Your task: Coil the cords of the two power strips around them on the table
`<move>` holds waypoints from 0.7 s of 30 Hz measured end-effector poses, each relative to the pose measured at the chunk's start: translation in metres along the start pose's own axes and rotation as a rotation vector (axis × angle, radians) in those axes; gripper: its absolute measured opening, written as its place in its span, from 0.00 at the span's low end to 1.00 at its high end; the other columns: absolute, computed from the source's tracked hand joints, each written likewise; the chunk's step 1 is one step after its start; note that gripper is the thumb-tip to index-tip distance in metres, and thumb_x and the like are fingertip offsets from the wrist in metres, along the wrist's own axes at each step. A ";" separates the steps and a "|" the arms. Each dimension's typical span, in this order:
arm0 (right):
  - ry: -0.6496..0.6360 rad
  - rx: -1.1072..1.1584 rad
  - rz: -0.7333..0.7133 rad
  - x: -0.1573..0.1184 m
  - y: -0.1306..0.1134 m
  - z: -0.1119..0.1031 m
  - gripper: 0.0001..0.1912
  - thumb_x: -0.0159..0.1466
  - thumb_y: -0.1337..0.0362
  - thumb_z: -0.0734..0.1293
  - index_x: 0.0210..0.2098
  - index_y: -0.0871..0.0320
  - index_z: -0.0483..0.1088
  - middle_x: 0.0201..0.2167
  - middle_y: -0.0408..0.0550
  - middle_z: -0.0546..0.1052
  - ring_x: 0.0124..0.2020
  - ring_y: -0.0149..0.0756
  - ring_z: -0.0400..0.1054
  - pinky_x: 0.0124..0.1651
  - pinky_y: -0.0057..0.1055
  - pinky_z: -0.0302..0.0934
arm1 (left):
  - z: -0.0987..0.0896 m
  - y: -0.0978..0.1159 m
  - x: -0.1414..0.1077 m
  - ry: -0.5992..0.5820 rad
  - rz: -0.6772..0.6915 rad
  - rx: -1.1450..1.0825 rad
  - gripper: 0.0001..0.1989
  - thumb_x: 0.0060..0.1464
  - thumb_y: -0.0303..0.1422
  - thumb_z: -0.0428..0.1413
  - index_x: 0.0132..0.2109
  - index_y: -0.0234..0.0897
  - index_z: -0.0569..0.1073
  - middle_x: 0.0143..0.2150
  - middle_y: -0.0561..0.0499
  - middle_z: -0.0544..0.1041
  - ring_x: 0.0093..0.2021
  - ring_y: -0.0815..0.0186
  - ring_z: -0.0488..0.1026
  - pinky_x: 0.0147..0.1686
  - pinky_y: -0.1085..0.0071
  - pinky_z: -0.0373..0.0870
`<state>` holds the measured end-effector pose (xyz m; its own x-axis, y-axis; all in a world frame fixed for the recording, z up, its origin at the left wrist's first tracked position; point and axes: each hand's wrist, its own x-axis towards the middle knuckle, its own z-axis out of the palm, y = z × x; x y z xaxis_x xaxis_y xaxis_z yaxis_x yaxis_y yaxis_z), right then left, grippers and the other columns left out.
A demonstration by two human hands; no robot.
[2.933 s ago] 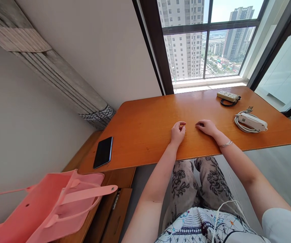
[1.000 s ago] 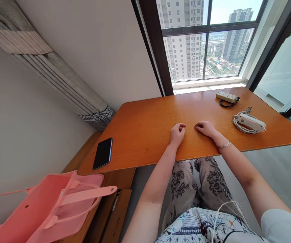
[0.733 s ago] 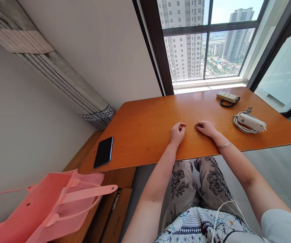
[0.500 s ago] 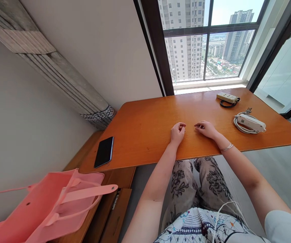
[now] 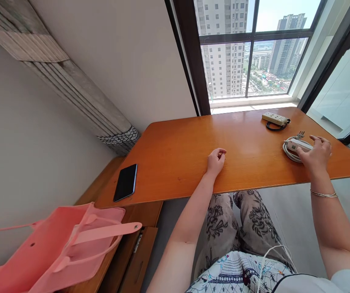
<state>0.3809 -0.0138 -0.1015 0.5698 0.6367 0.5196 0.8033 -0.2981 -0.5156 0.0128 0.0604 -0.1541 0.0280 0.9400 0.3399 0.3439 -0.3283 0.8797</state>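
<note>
On the wooden table [image 5: 168, 162] rests my left hand [image 5: 216, 161], its fingers curled in and nothing visible in them. My right hand [image 5: 316, 154] is over the white power strip [image 5: 295, 145] at the table's right side, thumb and fingers spread around its near end, which the hand partly hides. The strip's white cord is coiled around it, and its plug [image 5: 300, 135] points away from me. Behind it lies a beige power strip [image 5: 275, 119] with a black cord. A dark tablet [image 5: 125, 182] lies at the table's left edge.
A pink bag [image 5: 59, 244] stands open at the lower left, beside a wooden drawer unit [image 5: 138, 260]. Past the table's far edge is a window [image 5: 254, 61] with a dark frame. A grey curtain [image 5: 71, 85] hangs at the left. My legs are under the near edge.
My right hand has moved right from the middle of the table to the white power strip, and its fingers have spread. My left hand has hardly moved.
</note>
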 end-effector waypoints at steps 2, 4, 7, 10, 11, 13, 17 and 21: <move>-0.095 -0.024 0.065 0.006 0.015 -0.002 0.38 0.52 0.57 0.72 0.60 0.64 0.66 0.62 0.69 0.63 0.64 0.61 0.56 0.62 0.52 0.55 | 0.000 -0.001 0.000 -0.002 -0.003 0.004 0.08 0.54 0.24 0.53 0.37 0.38 0.76 0.36 0.51 0.79 0.29 0.69 0.76 0.32 0.71 0.72; -0.201 -0.052 0.126 0.010 0.025 -0.002 0.38 0.52 0.57 0.72 0.60 0.64 0.65 0.61 0.70 0.63 0.63 0.61 0.58 0.59 0.50 0.58 | 0.001 -0.001 0.000 -0.003 -0.006 0.009 0.08 0.54 0.24 0.53 0.36 0.38 0.76 0.36 0.50 0.79 0.29 0.69 0.76 0.32 0.71 0.72; -0.312 -0.101 0.194 0.014 0.033 0.001 0.31 0.54 0.57 0.72 0.56 0.60 0.69 0.51 0.64 0.71 0.55 0.60 0.65 0.53 0.50 0.61 | 0.001 -0.001 0.000 -0.002 -0.004 0.002 0.08 0.54 0.25 0.52 0.36 0.38 0.76 0.35 0.50 0.79 0.29 0.69 0.75 0.32 0.72 0.72; -0.313 -0.092 0.186 0.017 0.039 0.006 0.26 0.53 0.56 0.73 0.49 0.58 0.73 0.41 0.60 0.75 0.47 0.58 0.69 0.49 0.50 0.63 | 0.002 -0.002 0.000 0.005 0.004 -0.007 0.08 0.54 0.25 0.52 0.37 0.38 0.75 0.35 0.51 0.79 0.28 0.69 0.75 0.31 0.72 0.71; -0.287 -0.067 0.172 0.017 0.041 0.008 0.25 0.52 0.56 0.73 0.47 0.58 0.74 0.39 0.59 0.75 0.46 0.58 0.69 0.48 0.50 0.63 | 0.002 -0.002 0.001 0.009 0.006 -0.008 0.08 0.54 0.25 0.52 0.37 0.38 0.75 0.35 0.51 0.79 0.28 0.69 0.75 0.31 0.72 0.71; -0.216 0.013 0.139 0.014 0.045 0.014 0.23 0.49 0.56 0.74 0.42 0.59 0.74 0.37 0.59 0.75 0.44 0.57 0.69 0.47 0.50 0.63 | 0.002 -0.002 0.001 0.017 0.008 -0.010 0.08 0.54 0.25 0.52 0.38 0.38 0.75 0.36 0.51 0.79 0.28 0.69 0.76 0.30 0.72 0.71; -0.134 0.229 0.089 0.001 0.043 0.027 0.21 0.47 0.55 0.73 0.39 0.57 0.73 0.37 0.54 0.76 0.42 0.51 0.70 0.47 0.47 0.64 | 0.002 -0.002 0.001 0.022 0.004 -0.015 0.07 0.54 0.25 0.53 0.39 0.38 0.74 0.39 0.50 0.79 0.28 0.70 0.76 0.31 0.72 0.71; -0.228 0.453 0.063 -0.018 0.010 0.043 0.25 0.49 0.52 0.73 0.42 0.59 0.71 0.37 0.51 0.77 0.38 0.43 0.70 0.43 0.40 0.65 | 0.002 -0.001 0.001 -0.006 -0.002 -0.047 0.06 0.56 0.28 0.53 0.41 0.37 0.73 0.42 0.49 0.79 0.28 0.70 0.77 0.32 0.72 0.72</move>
<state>0.3710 0.0020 -0.1455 0.5215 0.7814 0.3426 0.5841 -0.0343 -0.8109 0.0147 0.0615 -0.1554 0.0333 0.9412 0.3363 0.2994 -0.3304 0.8951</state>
